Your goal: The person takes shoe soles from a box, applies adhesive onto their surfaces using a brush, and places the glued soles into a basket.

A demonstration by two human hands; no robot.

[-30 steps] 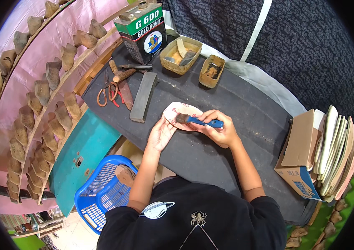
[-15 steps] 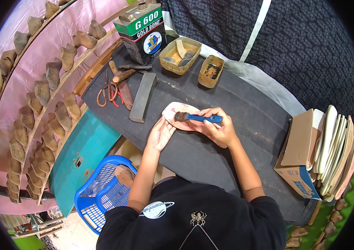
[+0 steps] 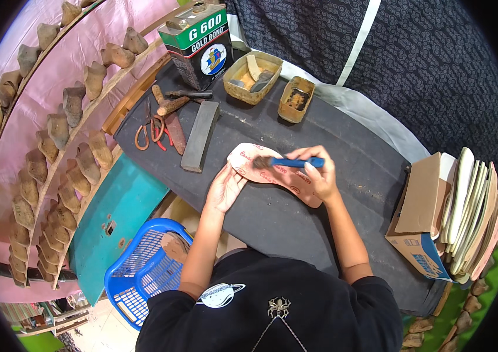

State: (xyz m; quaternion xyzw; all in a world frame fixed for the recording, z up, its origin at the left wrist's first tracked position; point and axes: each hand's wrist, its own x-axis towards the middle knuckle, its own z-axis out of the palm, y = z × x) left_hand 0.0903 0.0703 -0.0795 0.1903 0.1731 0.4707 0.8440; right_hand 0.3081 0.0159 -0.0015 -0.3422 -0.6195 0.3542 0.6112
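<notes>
The sole (image 3: 284, 180), a pale pink sheet with red markings, is over the middle of the tabletop (image 3: 249, 220), between the two hands. The left hand (image 3: 224, 190) has its grip on the sole's near left edge, seemingly to steady it while leaving the upper face open; how far the fingers reach underneath is hidden. The right hand (image 3: 323, 176) has its grip closed around the blue handle of a brush (image 3: 296, 162), probably held this way so the bristles point left across the sole. That hand hides part of the sole's right side.

On the far side stand a metal can (image 3: 189, 61), a large tray (image 3: 242, 94) and a small tray (image 3: 290, 111), seemingly placed within reach. A grey block (image 3: 201, 141) lies left of the sole, with a hammer (image 3: 173, 107) and scissors (image 3: 148, 113) beyond. A cardboard box (image 3: 418, 205) with stacked soles (image 3: 473, 211) bounds the right.
</notes>
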